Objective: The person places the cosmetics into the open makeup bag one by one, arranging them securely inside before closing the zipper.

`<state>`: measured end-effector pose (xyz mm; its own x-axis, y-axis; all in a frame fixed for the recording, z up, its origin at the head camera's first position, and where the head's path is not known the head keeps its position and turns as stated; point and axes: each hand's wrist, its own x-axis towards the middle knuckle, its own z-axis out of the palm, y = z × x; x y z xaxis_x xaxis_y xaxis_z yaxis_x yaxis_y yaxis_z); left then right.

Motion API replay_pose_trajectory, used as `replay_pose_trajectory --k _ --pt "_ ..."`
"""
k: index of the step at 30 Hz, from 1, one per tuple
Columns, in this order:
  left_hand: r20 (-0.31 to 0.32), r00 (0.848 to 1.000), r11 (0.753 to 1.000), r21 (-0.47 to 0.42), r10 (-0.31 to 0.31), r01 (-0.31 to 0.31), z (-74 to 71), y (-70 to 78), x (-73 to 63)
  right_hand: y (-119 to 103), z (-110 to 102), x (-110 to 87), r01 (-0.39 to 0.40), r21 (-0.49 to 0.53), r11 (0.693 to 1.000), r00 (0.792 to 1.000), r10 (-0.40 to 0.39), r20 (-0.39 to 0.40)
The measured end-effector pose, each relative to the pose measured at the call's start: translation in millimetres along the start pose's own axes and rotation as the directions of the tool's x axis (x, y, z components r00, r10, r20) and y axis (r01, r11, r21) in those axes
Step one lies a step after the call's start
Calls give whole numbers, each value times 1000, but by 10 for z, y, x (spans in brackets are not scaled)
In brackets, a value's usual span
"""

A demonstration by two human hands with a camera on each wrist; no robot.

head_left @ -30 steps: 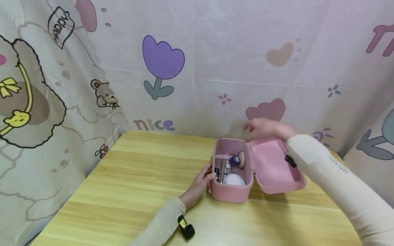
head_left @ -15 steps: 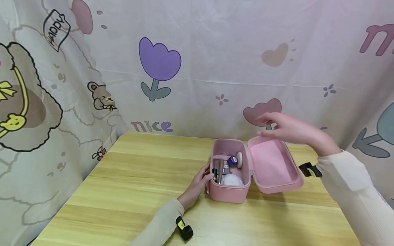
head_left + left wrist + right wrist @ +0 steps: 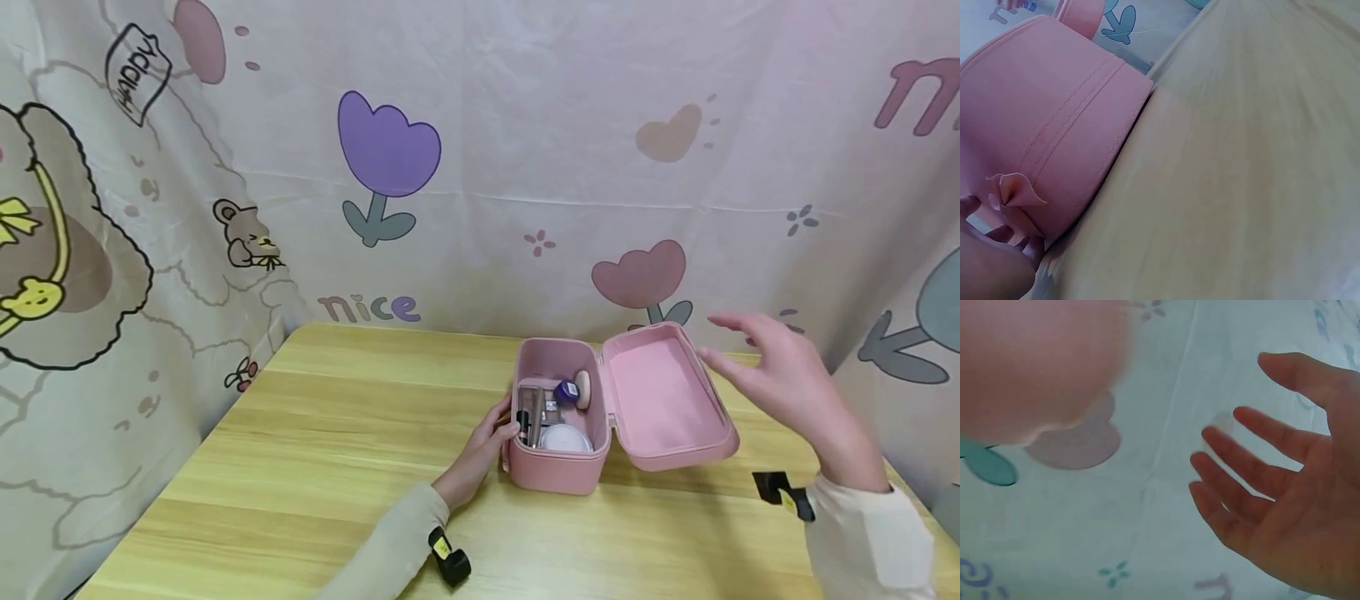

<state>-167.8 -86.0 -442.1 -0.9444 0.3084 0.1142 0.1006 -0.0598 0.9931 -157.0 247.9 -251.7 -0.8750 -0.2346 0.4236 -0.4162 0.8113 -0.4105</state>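
Note:
A pink makeup case (image 3: pixel 558 471) stands on the table, its lid (image 3: pixel 667 400) swung out to the right. Inside lie a round white compact (image 3: pixel 566 438), a purple jar (image 3: pixel 567 392), a beige puff (image 3: pixel 583 389) and slim tubes (image 3: pixel 536 417). My left hand (image 3: pixel 480 454) holds the case at its left side, thumb at the rim and fingers along the outer wall. In the left wrist view, its fingers are beside a small pink tab (image 3: pixel 1016 190). Right of the lid my right hand (image 3: pixel 795 375) is raised, empty, its fingers spread and slightly bent in the right wrist view.
The wooden table (image 3: pixel 300 467) extends to the left and in front of the case. A printed curtain (image 3: pixel 480 167) hangs along its back edge and on the left side. Black cameras (image 3: pixel 450 558) are strapped at both wrists.
My right hand has moved right, from above the hinge side across the back of the lid to beyond its right edge. The left hand stays at the case.

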Motion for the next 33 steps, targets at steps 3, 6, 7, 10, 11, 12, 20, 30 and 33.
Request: replay_pose_trajectory --k 3,6,7,10,11,12,20,30,33 --pt "4 1000 1000 -1 4 -4 3 7 -3 154 83 -152 -43 22 999 999 43 6" --pt "8 1000 1000 -6 8 -8 17 15 4 391 151 -277 -99 168 981 994 88 71" --pt "7 1000 1000 -9 8 -8 22 17 3 487 180 -307 -109 234 966 991 87 99" --pt "4 1000 1000 -21 12 -12 35 12 4 785 273 -365 -96 422 901 979 10 202" --pt "2 1000 1000 -25 13 -13 38 11 2 879 307 -382 -90 479 873 970 -32 241" --pt "1 1000 999 -28 15 -15 41 10 0 961 339 -398 -93 541 836 956 -76 282" --pt "-5 1000 999 -22 31 -31 37 -8 7 1272 586 -409 -215 842 495 836 -353 421" --pt "11 1000 999 -30 28 -28 43 -12 15 1306 681 -377 -252 919 304 836 -411 365" --pt "21 1000 999 -29 21 -20 35 -11 7 1232 656 -375 -258 905 339 842 -380 383"
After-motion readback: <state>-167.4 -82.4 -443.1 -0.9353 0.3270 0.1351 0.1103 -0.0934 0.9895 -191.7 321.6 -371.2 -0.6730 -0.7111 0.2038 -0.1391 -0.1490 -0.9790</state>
